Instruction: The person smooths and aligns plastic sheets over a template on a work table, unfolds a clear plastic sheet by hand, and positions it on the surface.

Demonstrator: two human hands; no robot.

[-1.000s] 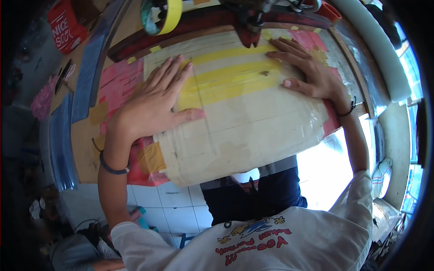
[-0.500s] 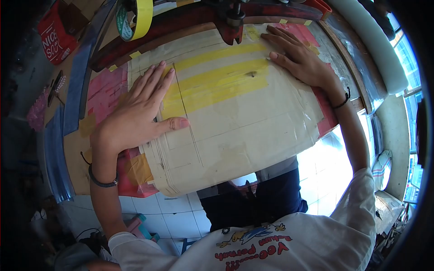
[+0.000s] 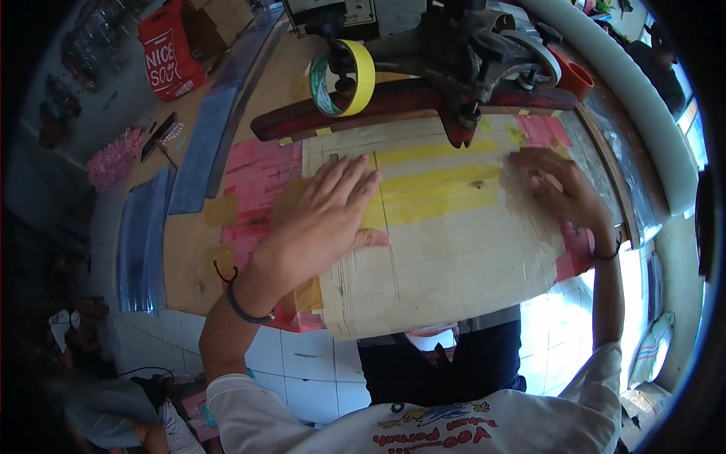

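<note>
A cream sheet (image 3: 454,257) with drawn lines and yellow tape strips (image 3: 439,191) lies in front of me, with glossy, clear film over part of it. My left hand (image 3: 321,216) rests on its left part, fingers stretched out and thumb spread. Over the sheet's right side is my right hand (image 3: 563,189), its fingers bent a little, apart from the thumb and blurred. Nothing shows in either hand. Just behind the sheet stands a machine with a long dark red bar (image 3: 348,119) and a pointed metal piece (image 3: 460,132) at its middle.
A yellow-edged tape roll (image 3: 363,79) hangs on the machine's left, with an orange ring-shaped thing (image 3: 572,73) at its right. Blue plastic strips (image 3: 144,242), a phone-like object (image 3: 157,136) and a red bag (image 3: 170,57) lie left. A white roll (image 3: 643,98) runs along the right.
My view has shifted, so more of the machine and table shows. My left hand stays on the sheet. My right hand's fingers have gone from flat to bent and blurred.
</note>
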